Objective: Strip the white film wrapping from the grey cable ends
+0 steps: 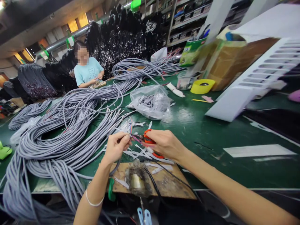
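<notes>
Now the left hand [116, 146] pinches the end of a grey cable [117, 166] between thumb and fingers, just above the wooden board [168, 182] at the near edge of the green table [206, 134]. The right hand [164, 144] is closed tight around red cutters [147, 137], and their tip seems to touch the thin wires [136, 138] sticking out of the cable, though that spot is hard to see. A big heap of grey cables [63, 131] lies to the left.

Cutter handles [148, 140] (orange) inside right hand [164, 144]
</notes>
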A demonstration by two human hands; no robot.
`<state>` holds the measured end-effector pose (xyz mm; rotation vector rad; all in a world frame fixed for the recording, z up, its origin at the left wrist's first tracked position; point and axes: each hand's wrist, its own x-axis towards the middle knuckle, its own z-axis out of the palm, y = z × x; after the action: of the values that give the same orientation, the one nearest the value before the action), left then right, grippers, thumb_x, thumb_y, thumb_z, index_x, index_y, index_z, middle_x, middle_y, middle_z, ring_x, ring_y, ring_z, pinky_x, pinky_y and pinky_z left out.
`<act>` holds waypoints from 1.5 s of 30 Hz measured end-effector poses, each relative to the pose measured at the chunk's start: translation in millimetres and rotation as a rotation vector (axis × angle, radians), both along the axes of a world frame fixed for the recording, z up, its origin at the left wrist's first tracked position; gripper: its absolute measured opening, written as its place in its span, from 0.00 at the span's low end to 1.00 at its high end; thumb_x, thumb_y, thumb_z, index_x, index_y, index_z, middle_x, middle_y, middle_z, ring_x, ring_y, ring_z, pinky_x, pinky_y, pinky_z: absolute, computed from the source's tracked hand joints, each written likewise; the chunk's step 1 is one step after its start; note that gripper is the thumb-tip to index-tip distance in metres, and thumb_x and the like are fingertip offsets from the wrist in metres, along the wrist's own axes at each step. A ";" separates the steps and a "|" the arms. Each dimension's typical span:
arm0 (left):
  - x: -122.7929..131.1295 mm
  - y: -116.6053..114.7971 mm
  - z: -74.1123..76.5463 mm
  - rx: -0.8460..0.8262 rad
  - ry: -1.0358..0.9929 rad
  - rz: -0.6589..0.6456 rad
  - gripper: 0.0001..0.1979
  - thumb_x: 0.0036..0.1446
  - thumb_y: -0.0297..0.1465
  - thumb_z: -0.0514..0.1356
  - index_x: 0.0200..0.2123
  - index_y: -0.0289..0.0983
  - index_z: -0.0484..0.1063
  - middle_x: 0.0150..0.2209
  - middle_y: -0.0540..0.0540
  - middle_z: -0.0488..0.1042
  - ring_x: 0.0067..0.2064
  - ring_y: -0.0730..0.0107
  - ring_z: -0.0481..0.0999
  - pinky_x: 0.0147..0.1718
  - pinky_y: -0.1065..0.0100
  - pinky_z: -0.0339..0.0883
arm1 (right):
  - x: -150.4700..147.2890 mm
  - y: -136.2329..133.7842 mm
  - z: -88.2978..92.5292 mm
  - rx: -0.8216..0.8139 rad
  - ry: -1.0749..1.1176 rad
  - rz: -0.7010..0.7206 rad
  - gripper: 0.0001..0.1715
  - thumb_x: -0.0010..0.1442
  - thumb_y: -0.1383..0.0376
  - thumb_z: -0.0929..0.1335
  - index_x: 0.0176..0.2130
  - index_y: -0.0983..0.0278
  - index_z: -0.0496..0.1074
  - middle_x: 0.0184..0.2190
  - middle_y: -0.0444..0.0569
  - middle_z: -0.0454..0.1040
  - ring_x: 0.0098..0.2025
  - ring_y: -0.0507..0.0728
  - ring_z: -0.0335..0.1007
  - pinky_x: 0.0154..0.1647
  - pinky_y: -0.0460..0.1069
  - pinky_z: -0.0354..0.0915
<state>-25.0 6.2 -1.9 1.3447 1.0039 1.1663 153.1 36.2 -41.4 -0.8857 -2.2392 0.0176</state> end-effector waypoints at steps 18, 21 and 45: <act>4.4 7.7 -8.6 -0.113 -0.075 0.184 0.20 0.38 0.44 0.65 0.18 0.34 0.64 0.12 0.54 0.65 0.09 0.79 0.62 0.09 0.76 0.58 | -13.8 3.9 15.8 -0.509 0.206 0.037 0.17 0.51 0.58 0.67 0.38 0.66 0.73 0.29 0.46 0.76 0.27 0.52 0.70 0.28 0.46 0.65; 7.5 6.0 -11.8 -0.118 -0.058 0.182 0.17 0.39 0.41 0.65 0.20 0.34 0.64 0.12 0.55 0.66 0.08 0.78 0.61 0.07 0.75 0.58 | -31.3 -7.4 13.9 -0.470 0.494 0.058 0.23 0.56 0.53 0.62 0.22 0.66 0.72 0.15 0.45 0.69 0.17 0.49 0.60 0.19 0.45 0.58; -63.7 -180.0 -101.8 -0.640 -0.093 -0.247 0.22 0.49 0.51 0.56 0.31 0.35 0.67 0.22 0.50 0.71 0.18 0.76 0.69 0.14 0.78 0.58 | -47.0 21.7 21.8 -0.472 -0.433 -0.229 0.12 0.50 0.73 0.65 0.35 0.69 0.76 0.36 0.62 0.75 0.42 0.62 0.72 0.41 0.51 0.63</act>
<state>-88.7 -173.8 -103.7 0.8607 0.9964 0.6328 106.1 57.9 -19.6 -1.5170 -2.5630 0.2816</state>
